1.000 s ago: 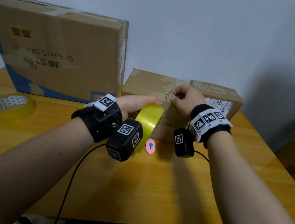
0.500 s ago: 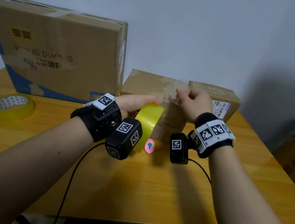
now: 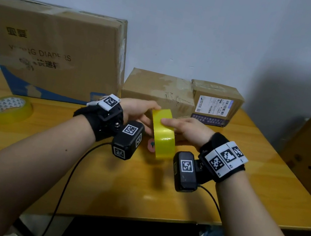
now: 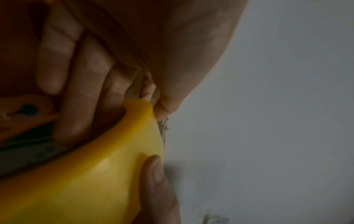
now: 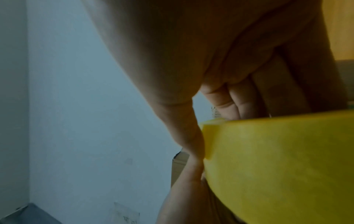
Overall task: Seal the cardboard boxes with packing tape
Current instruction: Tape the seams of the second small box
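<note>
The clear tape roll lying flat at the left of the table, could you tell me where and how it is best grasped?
The clear tape roll lies flat on the wooden table, core hole facing up, nothing touching it. Probably best from above: fingers into the hole, thumb on the outer band, pinching the ring wall.
</note>
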